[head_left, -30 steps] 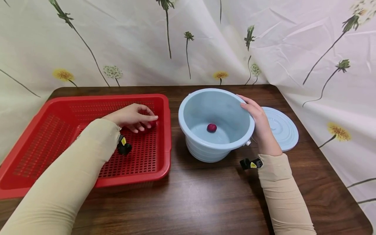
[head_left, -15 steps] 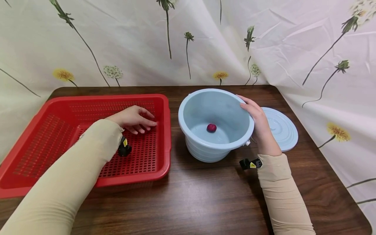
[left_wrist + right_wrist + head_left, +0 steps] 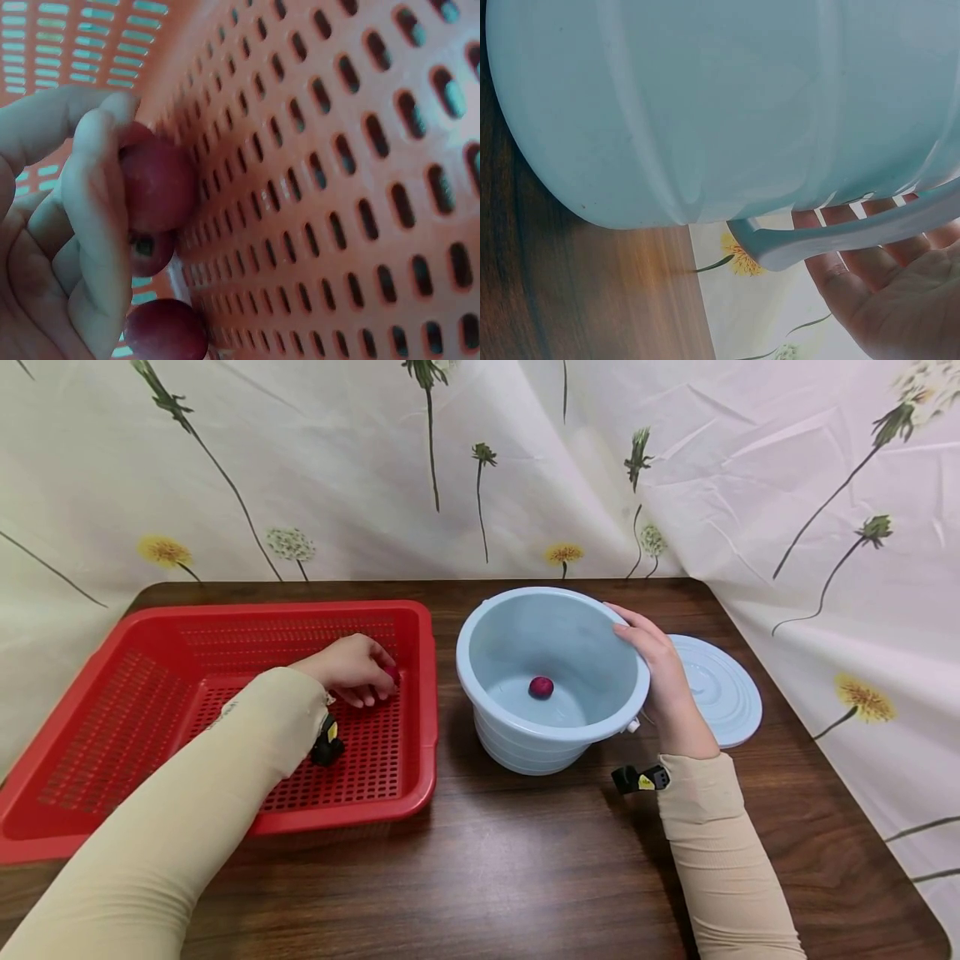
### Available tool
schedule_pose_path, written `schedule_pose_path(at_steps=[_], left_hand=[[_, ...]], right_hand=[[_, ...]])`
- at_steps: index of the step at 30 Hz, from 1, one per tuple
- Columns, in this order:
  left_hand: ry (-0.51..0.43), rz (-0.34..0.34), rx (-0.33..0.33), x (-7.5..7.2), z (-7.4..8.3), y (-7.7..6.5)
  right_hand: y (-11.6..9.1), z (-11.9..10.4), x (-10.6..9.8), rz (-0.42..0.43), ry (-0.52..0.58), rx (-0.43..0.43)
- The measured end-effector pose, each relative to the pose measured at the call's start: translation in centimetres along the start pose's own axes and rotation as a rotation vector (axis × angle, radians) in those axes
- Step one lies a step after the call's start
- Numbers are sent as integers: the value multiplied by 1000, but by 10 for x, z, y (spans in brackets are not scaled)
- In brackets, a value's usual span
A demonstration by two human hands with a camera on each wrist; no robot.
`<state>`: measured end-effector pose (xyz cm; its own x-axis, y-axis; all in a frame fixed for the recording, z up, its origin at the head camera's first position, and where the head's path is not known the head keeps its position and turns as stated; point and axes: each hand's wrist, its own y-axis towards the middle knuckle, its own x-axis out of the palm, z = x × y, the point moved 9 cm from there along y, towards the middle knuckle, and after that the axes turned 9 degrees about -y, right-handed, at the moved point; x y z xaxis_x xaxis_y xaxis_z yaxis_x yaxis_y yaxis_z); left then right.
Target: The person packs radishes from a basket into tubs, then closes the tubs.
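Note:
My left hand (image 3: 351,667) reaches into the red basket (image 3: 426,727), near its right wall. Its thumb and fingers curl about a round dark-red radish (image 3: 159,184), mostly hidden by the hand in the head view. In the left wrist view, another radish (image 3: 154,256) with a dark green stub lies just below, and a third radish (image 3: 166,330) sits lower against the perforated wall. The right hand (image 3: 662,675) grips the rim of the light blue bucket (image 3: 525,745), thumb over the edge, fingers outside. One radish (image 3: 541,687) rests on the bucket's floor.
A round blue lid (image 3: 716,689) lies on the brown wooden table (image 3: 480,877) right of the bucket, partly behind the right hand. The bucket's handle (image 3: 840,236) hangs along its outside. A flowered cloth (image 3: 517,468) hangs behind the table.
My left hand's fingers, loosely spread half a second ago, have curled in around a radish near the basket's right wall. The right hand and bucket look the same.

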<state>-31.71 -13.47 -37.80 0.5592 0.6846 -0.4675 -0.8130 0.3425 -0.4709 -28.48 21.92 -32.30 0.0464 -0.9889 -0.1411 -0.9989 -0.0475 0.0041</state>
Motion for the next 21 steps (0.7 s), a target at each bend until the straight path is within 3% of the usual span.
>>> schedule_pose_path(at_steps=[14, 21], left_hand=[[58, 21, 16, -3, 2, 0], [43, 25, 31, -6, 9, -4]], right_hand=[[-1, 1, 1, -2, -3, 16], [-1, 1, 0, -1, -12, 16]])
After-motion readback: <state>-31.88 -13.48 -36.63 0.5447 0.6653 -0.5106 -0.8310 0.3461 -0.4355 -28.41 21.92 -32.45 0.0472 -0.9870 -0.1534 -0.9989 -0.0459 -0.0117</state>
